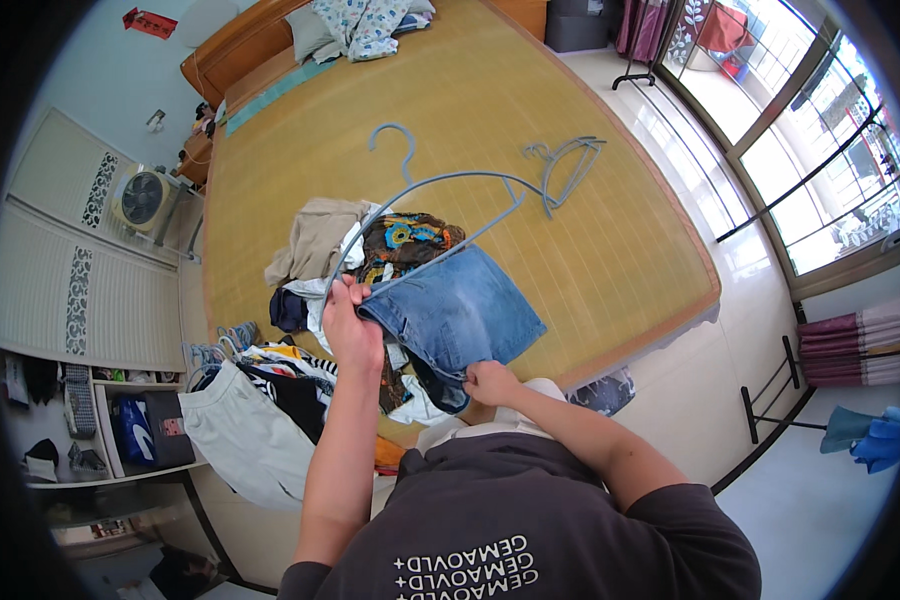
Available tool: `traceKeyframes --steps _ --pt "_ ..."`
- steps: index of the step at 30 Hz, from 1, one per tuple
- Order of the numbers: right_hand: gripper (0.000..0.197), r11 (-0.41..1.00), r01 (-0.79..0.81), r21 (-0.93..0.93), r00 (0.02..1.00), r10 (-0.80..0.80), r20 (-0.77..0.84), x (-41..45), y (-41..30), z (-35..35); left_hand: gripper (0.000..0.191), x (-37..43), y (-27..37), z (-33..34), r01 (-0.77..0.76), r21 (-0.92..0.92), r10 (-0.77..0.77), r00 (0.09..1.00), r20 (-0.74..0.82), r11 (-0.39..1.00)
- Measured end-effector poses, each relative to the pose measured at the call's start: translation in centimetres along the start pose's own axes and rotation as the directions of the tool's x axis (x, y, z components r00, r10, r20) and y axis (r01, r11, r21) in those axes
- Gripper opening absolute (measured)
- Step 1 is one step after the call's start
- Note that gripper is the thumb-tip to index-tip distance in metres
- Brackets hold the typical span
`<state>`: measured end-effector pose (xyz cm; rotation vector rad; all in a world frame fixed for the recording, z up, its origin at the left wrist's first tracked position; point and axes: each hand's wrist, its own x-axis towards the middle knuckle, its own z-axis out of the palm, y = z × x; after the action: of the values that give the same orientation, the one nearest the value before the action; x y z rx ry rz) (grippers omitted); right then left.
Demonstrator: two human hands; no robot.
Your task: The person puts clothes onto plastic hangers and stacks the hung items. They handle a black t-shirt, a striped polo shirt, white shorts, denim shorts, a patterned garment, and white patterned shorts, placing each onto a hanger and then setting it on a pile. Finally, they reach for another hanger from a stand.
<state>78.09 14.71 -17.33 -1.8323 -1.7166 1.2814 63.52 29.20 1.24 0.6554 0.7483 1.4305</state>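
My left hand [352,326] grips one end of a grey-blue clothes hanger [461,174], together with the waistband edge of a pair of blue denim shorts [484,304]. The hanger's hook points away from me, over the bed. Its lower bar passes across the top of the shorts; whether it runs inside them at the left end is hidden by my fingers. Close to my body, my right hand [491,384] pinches the near edge of the same denim. The shorts hang spread out between both hands, above the bed's edge.
Several grey hangers [570,169] lie on the bed mat [615,247]. Behind the shorts are a brown patterned garment [390,240] and a beige garment [319,236]. White shorts [240,435] and other hung clothes crowd the left. A box fan [142,199] stands beyond.
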Motion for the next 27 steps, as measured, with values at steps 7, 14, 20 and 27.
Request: traceKeyframes --steps 7,14,20,27 --pt "0.017 0.906 0.004 0.422 0.797 0.252 -0.549 -0.2 0.7 -5.6 0.021 0.0 2.6 -4.8 -0.034 -0.131 0.031 0.999 -0.021 0.991" --pt "0.019 0.876 0.274 0.398 0.747 0.067 -0.661 -1.0 -2.0 -10.9 0.016 -1.0 2.4 -7.0 0.050 -0.254 -0.043 0.999 0.034 0.966" --pt "0.013 0.840 0.430 0.331 0.454 0.115 -0.884 -0.1 -2.6 -14.5 0.018 -1.5 2.6 -7.1 0.075 -0.148 -0.060 0.993 0.105 0.986" --pt "0.012 0.829 0.486 0.276 0.382 0.083 -0.921 0.7 -3.6 -17.3 0.017 -2.1 2.4 -7.0 0.107 -0.126 -0.089 0.986 0.138 0.986"
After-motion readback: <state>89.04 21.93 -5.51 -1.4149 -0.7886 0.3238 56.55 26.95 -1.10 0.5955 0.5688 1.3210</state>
